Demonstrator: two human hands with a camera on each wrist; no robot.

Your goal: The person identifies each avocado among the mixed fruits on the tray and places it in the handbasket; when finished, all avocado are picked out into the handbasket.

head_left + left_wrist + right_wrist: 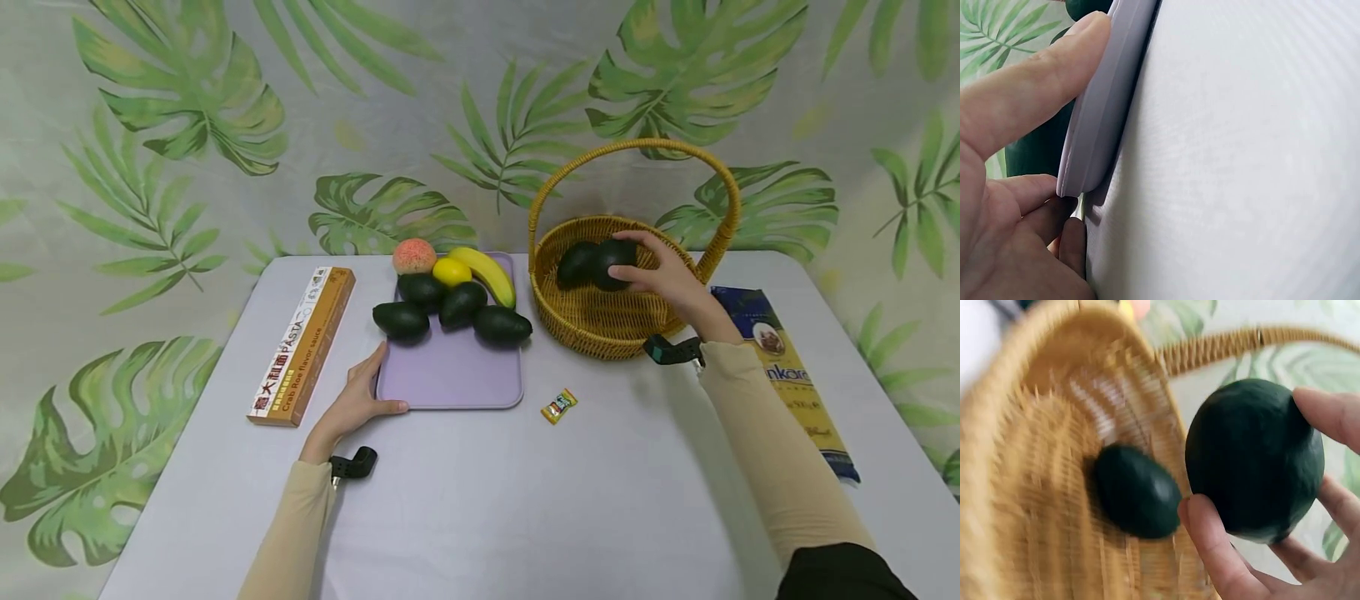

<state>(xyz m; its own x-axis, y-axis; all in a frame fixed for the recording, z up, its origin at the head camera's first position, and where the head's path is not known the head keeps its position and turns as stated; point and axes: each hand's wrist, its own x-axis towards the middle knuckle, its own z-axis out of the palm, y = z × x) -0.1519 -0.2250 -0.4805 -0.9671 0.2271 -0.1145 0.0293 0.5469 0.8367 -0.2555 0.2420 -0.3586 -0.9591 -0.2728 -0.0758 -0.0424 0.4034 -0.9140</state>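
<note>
Here's the avocado [608, 272], dark green, rounded and smooth-skinned, gripped by my right hand [670, 279] at that hand's nine o'clock. Just beyond it, also toward nine, a second avocado [573, 266] lies in the golden woven basket [581, 327]; away at eight, my left hand [357, 400] pinches the smooth, rounded corner of the lavender tray [453, 375].

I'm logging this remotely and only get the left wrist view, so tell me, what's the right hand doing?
Observer: The right hand grips a dark green avocado.
Operator: Is there a second one close by?
Observer: Yes, another avocado lies inside the wicker basket.
Operator: And what's near the right side of the tray?
Observer: A small wrapped packet lies to its right, near the front corner.
</note>
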